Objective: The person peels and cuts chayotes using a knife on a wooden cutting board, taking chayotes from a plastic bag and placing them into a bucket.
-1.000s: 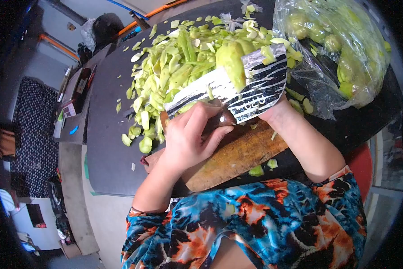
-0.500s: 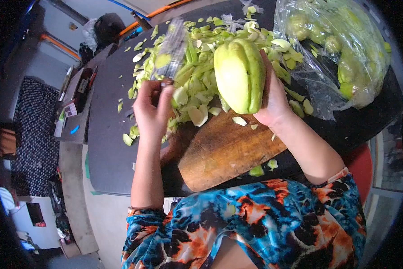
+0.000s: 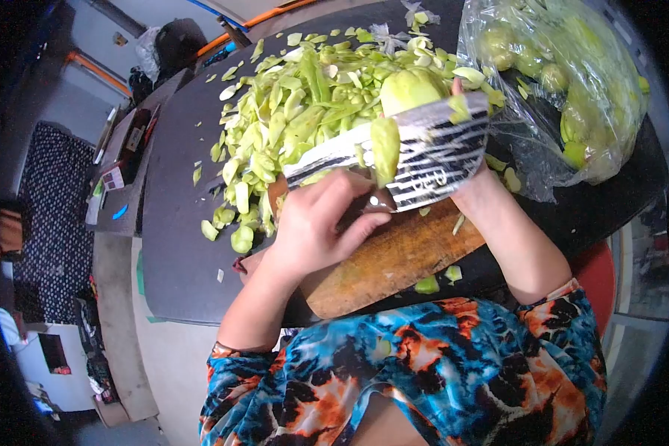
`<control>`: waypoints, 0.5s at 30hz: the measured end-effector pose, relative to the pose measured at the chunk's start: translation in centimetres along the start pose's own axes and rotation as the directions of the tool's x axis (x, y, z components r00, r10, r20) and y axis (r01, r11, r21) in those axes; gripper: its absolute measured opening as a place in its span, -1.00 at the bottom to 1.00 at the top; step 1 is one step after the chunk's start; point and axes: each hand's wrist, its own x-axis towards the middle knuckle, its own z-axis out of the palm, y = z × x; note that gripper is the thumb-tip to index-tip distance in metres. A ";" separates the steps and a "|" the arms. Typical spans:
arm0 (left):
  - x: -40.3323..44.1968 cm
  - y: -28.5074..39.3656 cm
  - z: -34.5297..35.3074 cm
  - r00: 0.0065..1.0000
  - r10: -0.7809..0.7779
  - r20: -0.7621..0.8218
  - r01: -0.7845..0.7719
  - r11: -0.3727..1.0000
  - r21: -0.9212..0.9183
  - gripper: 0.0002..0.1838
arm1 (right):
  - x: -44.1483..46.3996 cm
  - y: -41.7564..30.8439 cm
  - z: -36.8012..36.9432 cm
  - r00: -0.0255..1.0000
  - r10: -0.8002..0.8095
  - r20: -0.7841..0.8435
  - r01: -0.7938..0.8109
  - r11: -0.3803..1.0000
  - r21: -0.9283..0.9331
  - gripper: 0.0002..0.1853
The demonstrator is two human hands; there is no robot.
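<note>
My left hand [image 3: 316, 223] is closed round the handle of a broad-bladed knife [image 3: 442, 167]. Its wide, streaked blade points right and lies across the front of a pale green chayote [image 3: 412, 91]. A strip of green peel [image 3: 385, 151] clings to the blade. Behind the knife, my right hand [image 3: 474, 186] holds the chayote; most of its fingers are hidden by the blade. Whether the edge touches the chayote I cannot tell. Below both hands lies a wooden cutting board [image 3: 394, 264], and a heap of green peelings [image 3: 297, 111] spreads beyond it.
A clear plastic bag [image 3: 602, 97] with several chayotes stands at the right of the dark table [image 3: 178, 201]. Small green scraps [image 3: 427, 284] lie near the front edge. A red seat [image 3: 598, 279] is by my right elbow, and a side shelf [image 3: 122, 167] stands at left.
My left hand has swung the knife from upright over the peelings rightward and down across the chayote. The chayote now sits slightly farther right, mostly behind the blade.
</note>
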 end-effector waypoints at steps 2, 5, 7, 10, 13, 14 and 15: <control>0.1 0.5 0.1 0.999 0.035 0.015 -0.035 0.999 0.032 -0.62 | 0.2 -0.1 -0.3 1.000 0.009 0.017 -0.008 0.999 -0.037 -0.14; -0.1 0.6 0.2 0.998 0.043 0.035 -0.045 0.997 0.059 -0.61 | -0.7 -0.1 0.0 0.978 0.080 0.192 -0.065 0.994 -0.082 -0.19; -0.1 0.6 0.2 0.998 0.044 0.036 -0.046 0.997 0.058 -0.61 | -0.7 0.2 0.2 0.977 0.078 0.200 -0.066 0.996 -0.067 -0.22; -0.1 0.7 0.2 0.998 0.051 0.032 -0.053 0.996 0.068 -0.61 | -0.7 0.1 0.4 0.982 0.090 0.165 -0.087 0.996 -0.026 -0.25; -0.1 0.6 0.3 0.997 0.071 0.016 -0.072 0.995 0.070 -0.60 | -0.7 0.1 0.6 0.986 0.102 0.132 -0.105 0.994 0.016 -0.28; -0.1 0.6 0.3 0.997 0.078 0.009 -0.079 0.995 0.068 -0.60 | -0.7 0.2 0.6 0.988 0.094 0.125 -0.094 0.996 -0.003 -0.33; -0.1 0.6 0.3 0.996 0.088 0.001 -0.088 0.995 0.055 -0.60 | -0.9 0.4 0.7 0.989 0.086 0.119 -0.084 0.996 -0.022 -0.37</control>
